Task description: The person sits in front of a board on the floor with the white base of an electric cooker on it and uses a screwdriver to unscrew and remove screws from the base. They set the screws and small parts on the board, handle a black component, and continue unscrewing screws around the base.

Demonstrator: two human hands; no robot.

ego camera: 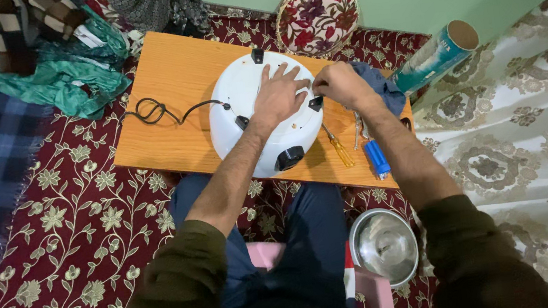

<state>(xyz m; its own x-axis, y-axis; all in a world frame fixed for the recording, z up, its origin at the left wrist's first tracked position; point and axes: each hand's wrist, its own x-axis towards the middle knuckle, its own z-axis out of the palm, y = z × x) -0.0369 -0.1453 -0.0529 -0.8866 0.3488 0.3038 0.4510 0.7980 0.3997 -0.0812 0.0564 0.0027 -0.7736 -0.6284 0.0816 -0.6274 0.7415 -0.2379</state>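
A round white appliance (238, 89) lies upside down on a low wooden table (168, 83), with black feet and a black cord (157, 110) trailing left. My left hand (279, 95) rests flat on its underside, fingers spread. My right hand (339, 85) is closed at the appliance's right edge, next to a black foot (316, 103); what the fingers pinch is hidden. A yellow-handled screwdriver (339, 149) lies on the table just below my right hand.
Pliers (357, 130) and a blue tool (377, 158) lie by the screwdriver, a blue cloth (383, 88) behind them. A steel bowl (384, 245) sits on the floor by my knee. A cardboard roll (436, 55), a round cushion (317, 15) and piled cloth (41, 71) surround the table.
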